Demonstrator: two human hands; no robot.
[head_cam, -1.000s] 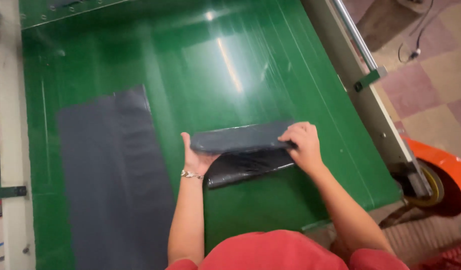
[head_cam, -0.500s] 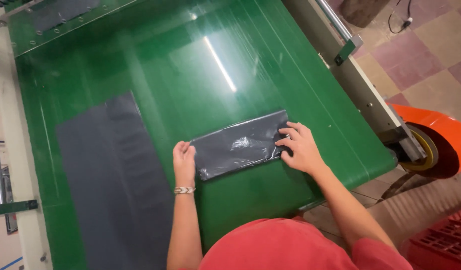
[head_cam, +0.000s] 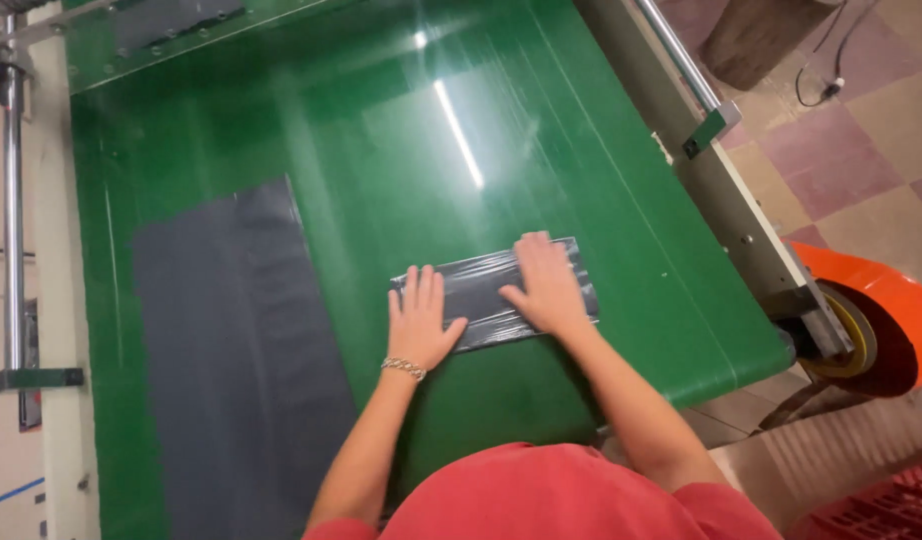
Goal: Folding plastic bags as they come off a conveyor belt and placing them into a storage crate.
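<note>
Both palms flat, fingers spread: left hand (head_cam: 419, 322) & right hand (head_cam: 543, 285) press the folded dark bag (head_cam: 481, 292) (glossy plastic) onto the green belt (head_cam: 381, 150), pinning folds.

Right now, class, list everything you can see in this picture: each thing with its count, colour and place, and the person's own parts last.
folded plastic bag: 1, dark grey, on belt under both hands
flat plastic sheet: 1, dark grey, left on belt
conveyor belt: 1, green, centre
metal side rail: 1, silver, right edge
orange wheel guard: 1, lower right
tiled floor: pink and beige, right
bracelet: 1, silver, left wrist
left hand: flat on bag
right hand: flat on bag
</note>
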